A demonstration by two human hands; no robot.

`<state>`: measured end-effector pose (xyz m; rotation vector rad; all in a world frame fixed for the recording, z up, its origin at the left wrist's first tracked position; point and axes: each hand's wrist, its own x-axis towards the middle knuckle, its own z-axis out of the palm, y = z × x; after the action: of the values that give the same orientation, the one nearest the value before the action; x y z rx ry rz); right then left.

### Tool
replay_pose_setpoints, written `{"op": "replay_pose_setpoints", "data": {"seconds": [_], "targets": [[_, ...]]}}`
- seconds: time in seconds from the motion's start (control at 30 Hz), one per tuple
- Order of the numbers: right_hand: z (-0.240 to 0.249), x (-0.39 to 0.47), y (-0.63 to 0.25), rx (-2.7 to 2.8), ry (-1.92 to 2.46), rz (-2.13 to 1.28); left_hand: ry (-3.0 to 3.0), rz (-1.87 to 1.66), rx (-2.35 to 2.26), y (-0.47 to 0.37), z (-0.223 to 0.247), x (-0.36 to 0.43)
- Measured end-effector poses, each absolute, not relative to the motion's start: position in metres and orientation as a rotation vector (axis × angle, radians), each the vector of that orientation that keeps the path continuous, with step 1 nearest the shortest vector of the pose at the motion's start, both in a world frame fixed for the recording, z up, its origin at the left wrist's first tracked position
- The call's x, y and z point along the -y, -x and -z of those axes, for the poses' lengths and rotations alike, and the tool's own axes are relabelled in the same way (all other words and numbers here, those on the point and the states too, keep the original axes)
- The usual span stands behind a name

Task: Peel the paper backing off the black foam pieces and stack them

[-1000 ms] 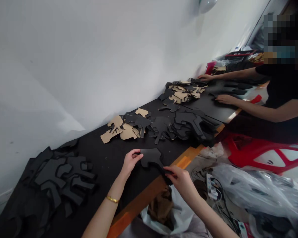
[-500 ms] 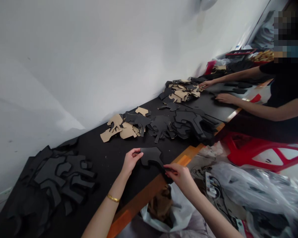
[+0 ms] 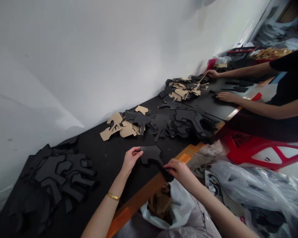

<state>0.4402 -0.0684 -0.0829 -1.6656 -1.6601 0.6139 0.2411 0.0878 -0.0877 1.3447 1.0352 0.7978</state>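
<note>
Between my two hands, over the black table near its front edge, is a black foam-like cut-out piece [image 3: 151,153] with a broad body and a narrow leg. My left hand [image 3: 132,159] pinches its left end between thumb and fingers. The lower end of the leg is gripped by my right hand [image 3: 176,168], whose fingers partly cover it. Behind the piece lie black and tan cut-outs [image 3: 127,129] in a loose heap. A stack of thick black pieces [image 3: 193,120] sits to the right of that heap. Many similar black cut-outs [image 3: 62,178] are piled at the left.
An orange-brown strip [image 3: 139,201] runs along the table's front edge. Below it hangs a pale bag [image 3: 181,208] with brown material inside. A co-worker's hands [image 3: 224,97] are at a farther heap [image 3: 181,91]. Red plastic seat [image 3: 263,152] and clear plastic bags [image 3: 258,188] stand at right.
My hands keep hold of the black cut-out in nearly the same spot; my right fingers have closed more around its leg. The co-worker's far hand has lifted a thin tan piece from the heap.
</note>
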Motion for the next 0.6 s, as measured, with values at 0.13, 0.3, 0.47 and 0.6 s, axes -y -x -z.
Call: {"op": "replay_pose_setpoints", "data": {"seconds": [0.13,0.3,0.47,0.6], "targets": [[0.074,0.068,-0.442,1.808,1.7,-0.61,-1.34,-0.801,-1.04,-0.241,0.088,-0.088],[0.047,0.071,-0.443,2.03,1.675,-0.575,-1.339,-0.798,-1.034,-0.241,0.087,-0.087],[0.047,0.081,-0.444,2.167,1.647,-0.438,-1.347,-0.804,-1.026,-0.242,0.088,-0.087],[0.073,0.103,-0.438,2.159,1.74,-0.226,-1.354,-0.811,-1.024,-0.241,0.088,-0.087]]}}
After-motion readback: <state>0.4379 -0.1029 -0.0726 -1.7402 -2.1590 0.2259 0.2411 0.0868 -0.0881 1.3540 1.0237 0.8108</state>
